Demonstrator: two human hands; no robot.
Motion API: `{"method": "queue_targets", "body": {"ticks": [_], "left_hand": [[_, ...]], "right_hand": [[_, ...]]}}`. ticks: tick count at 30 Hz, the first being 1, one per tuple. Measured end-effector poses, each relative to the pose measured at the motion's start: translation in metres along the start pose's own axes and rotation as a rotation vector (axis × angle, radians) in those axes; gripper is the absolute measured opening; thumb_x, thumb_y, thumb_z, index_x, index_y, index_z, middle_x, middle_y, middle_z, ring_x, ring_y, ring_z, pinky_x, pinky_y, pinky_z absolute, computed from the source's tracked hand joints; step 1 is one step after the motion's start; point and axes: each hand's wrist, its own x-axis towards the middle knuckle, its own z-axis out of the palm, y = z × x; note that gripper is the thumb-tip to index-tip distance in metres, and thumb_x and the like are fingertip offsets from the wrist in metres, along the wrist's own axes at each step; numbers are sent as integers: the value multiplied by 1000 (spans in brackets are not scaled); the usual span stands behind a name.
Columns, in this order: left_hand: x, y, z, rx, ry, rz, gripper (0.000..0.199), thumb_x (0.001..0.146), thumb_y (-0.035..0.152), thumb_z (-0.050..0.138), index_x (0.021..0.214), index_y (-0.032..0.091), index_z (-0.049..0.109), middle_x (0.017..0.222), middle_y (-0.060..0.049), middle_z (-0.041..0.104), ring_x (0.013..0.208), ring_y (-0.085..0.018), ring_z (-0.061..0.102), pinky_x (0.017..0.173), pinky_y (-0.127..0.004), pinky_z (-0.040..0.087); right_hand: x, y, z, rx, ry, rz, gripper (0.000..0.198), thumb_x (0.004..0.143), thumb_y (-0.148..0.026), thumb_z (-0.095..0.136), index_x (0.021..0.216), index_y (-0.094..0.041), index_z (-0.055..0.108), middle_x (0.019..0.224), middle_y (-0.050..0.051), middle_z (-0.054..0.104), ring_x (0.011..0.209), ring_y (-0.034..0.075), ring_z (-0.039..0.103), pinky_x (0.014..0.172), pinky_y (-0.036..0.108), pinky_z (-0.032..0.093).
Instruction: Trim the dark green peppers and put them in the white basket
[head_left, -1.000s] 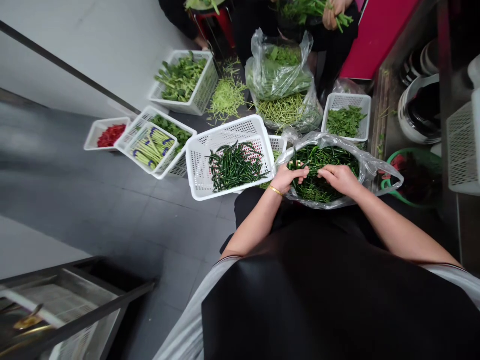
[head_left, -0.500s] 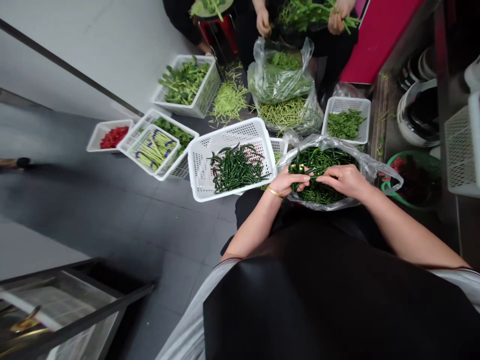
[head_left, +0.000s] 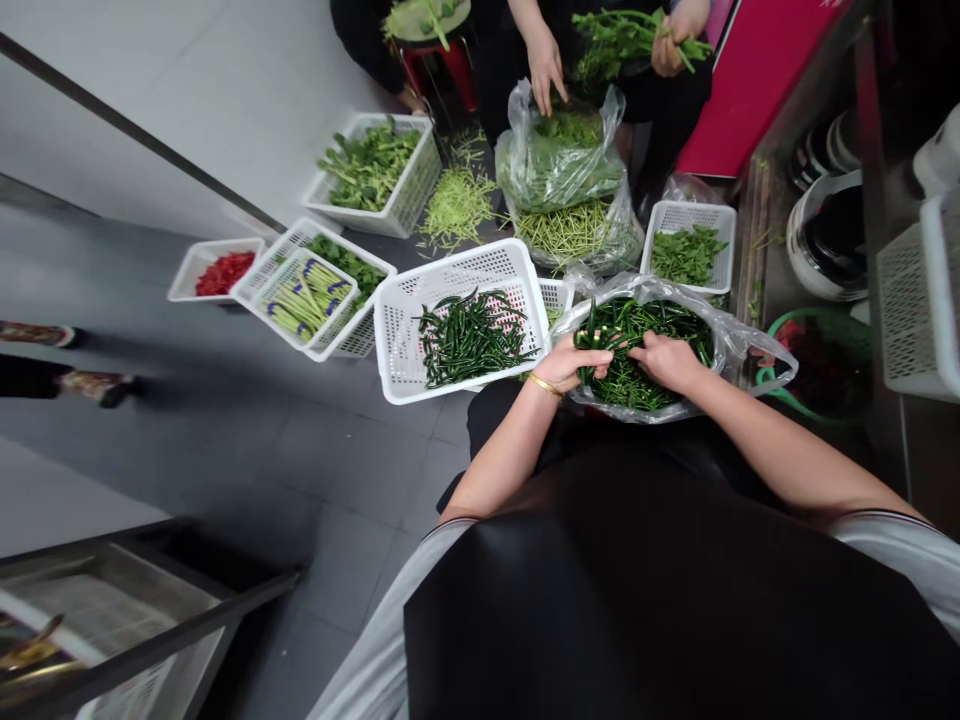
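My left hand (head_left: 568,364) is wrapped round a small bunch of green chillies (head_left: 590,340), its thumb pressed across them. Below and around it lies a clear plastic bag (head_left: 731,345) full of thin dark-green chillies (head_left: 643,392). Inside the bag's opening, my right hand (head_left: 671,362) has its fingers drawn together among the chillies. Its fingertips are partly hidden, so what they pinch is unclear. Just left of my left hand, a white perforated basket (head_left: 396,362) holds a heap of green chillies (head_left: 474,340).
Beyond the bag, a co-worker's hand (head_left: 545,65) hangs over a bag of greens (head_left: 562,175); the other hand (head_left: 670,40) grips leafy stalks. Baskets of greens (head_left: 367,165), bundled stalks (head_left: 311,300) and red chillies (head_left: 225,272) stand left. A green basin (head_left: 784,395) is at right.
My right hand has gone from beside my left hand's bunch down into the bag. The co-worker's hand has reached toward the greens bag. Another person's feet have come in at far left.
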Motion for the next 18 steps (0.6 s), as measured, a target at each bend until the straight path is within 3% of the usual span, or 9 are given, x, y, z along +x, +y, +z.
{"method": "queue_targets", "body": {"ticks": [4,9,11,15,18], "left_hand": [[3,-3,0,36,85,27,35,54,23,85,77,11,62,61,2,58,49,-7,50,53,-25,40],[15,-14,7,37,173,88,35,56,19,83,82,13,61,81,-4,69,77,-15,67,72,-27,50],[20,-21,13,26,160,93,37,56,19,84,83,13,59,80,-3,69,79,-15,68,76,-29,52],[20,-26,19,29,156,13,38,58,25,84,79,12,56,66,0,65,57,-11,61,65,-29,53],[14,-17,15,50,257,-8,37,60,23,84,78,13,54,61,1,62,49,-8,57,58,-27,51]], "right_hand": [[7,-5,-2,20,60,-49,35,96,-25,37,110,-14,67,108,18,61,89,24,60,65,29,37],[-7,4,-27,506,363,31,29,94,-37,43,96,-18,65,95,10,67,77,20,60,67,29,41],[-11,0,-30,640,426,50,28,94,-38,43,92,-18,63,89,8,67,73,19,59,67,30,42],[-13,-16,-29,423,454,57,31,96,-33,37,94,-15,62,95,15,66,86,24,61,73,32,42],[-8,-27,-20,224,273,106,36,97,-35,35,104,-13,63,104,18,67,90,25,62,69,31,42]]}}
